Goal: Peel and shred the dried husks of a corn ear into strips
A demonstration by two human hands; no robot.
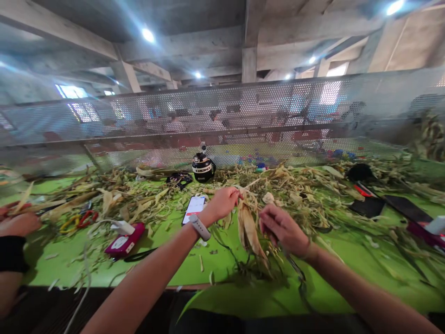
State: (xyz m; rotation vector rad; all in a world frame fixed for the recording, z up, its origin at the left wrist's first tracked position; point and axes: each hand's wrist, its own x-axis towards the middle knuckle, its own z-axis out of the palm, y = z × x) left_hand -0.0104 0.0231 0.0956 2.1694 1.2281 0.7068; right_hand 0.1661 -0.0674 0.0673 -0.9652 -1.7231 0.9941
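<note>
My left hand [224, 202] is closed around the top of a bundle of dried corn husks [251, 229], holding it up over the green table [167, 255]. A grey watch sits on that wrist. My right hand [282, 230] is closed just right of the bundle, its fingers pinched on the husk leaves and on a thin dark tool that runs down below the hand; I cannot make out what the tool is. The husks hang down between both hands.
Dry husks and stalks [306, 190] litter the table. A phone [193, 208], a pink box [124, 243], red-handled scissors [85, 218], a black-and-white bottle [203, 167] and dark flat cases [368, 206] lie about. Another person's hand [17, 223] is at left. A perforated metal fence [222, 116] backs the table.
</note>
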